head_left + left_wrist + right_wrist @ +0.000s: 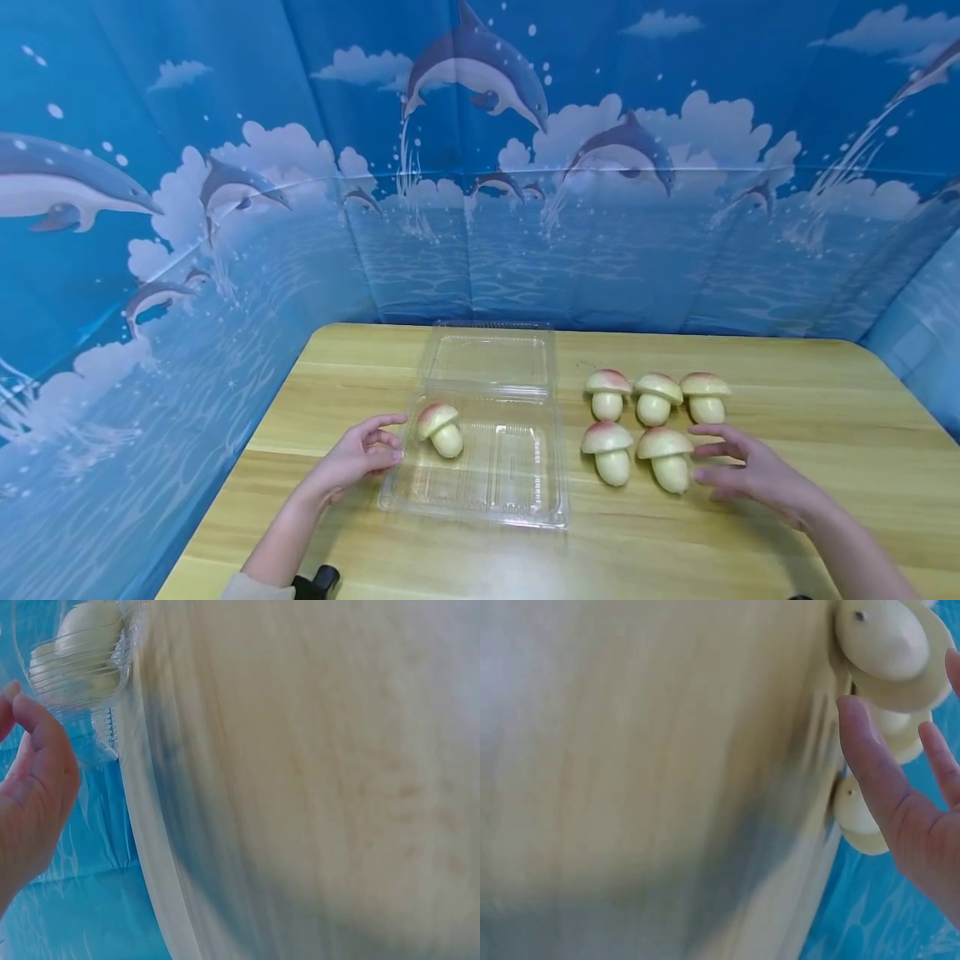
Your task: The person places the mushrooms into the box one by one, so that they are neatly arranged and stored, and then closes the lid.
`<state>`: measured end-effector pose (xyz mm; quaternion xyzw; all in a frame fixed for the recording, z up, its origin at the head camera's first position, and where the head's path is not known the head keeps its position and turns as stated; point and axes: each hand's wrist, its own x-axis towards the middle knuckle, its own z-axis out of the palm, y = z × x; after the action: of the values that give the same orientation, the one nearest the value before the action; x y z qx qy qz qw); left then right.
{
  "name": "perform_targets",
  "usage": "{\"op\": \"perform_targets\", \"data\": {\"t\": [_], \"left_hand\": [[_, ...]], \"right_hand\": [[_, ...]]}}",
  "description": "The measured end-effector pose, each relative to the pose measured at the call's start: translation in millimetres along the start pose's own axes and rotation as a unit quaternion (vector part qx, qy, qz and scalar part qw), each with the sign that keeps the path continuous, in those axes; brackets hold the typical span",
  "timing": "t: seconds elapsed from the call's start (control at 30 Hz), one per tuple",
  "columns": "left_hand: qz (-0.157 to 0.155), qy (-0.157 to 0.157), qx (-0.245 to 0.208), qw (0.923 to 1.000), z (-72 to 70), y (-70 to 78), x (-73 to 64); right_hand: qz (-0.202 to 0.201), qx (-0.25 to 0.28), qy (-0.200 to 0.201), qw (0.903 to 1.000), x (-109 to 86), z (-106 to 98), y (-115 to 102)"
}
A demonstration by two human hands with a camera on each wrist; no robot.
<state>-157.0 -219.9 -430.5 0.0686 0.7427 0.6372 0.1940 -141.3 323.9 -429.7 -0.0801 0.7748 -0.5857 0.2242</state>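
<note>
A clear plastic clamshell box [517, 515] lies with its lid folded back, and one mushroom-shaped piece [441, 430] with a pink-tinged cap sits inside at the left. My left hand [358, 460] is beside the box's left edge, fingers loosely bent and holding nothing; contact with the rim is unclear. Right of the box, several similar mushroom shapes stand in two rows. Nearest my right hand [750, 473] is the front-row right mushroom shape [667, 458]. Around its right side the fingers and thumb are spread, and the right wrist view shows a gap between thumb [874, 754] and mushroom shape.
A wooden table [300, 400] carries everything. Three mushroom shapes make up the back row, including the right one [706, 398]; another mushroom shape [610, 454] is at the front left. Behind the table hangs a blue dolphin-print curtain [525, 250].
</note>
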Motion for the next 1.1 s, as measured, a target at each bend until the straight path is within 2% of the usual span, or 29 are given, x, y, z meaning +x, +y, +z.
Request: {"op": "perform_targets", "data": {"t": [0.4,0.67,1.1], "left_hand": [[-0.005,0.004,-0.003,1.0,-1.3,0.3,0.6],[-0.005,0.004,-0.003,1.0,-1.0,1.3,0.0],[-0.01,0.0,-0.006,0.9999,-1.8,3.0,1.6]], "right_hand": [[0.046,0.019,0.02,0.9986,11.8,12.6,2.3],[0.033,0.018,0.013,0.9992,15.7,13.7,2.2],[0.046,0.024,0.021,0.9984,16.6,17.6,1.4]]}}
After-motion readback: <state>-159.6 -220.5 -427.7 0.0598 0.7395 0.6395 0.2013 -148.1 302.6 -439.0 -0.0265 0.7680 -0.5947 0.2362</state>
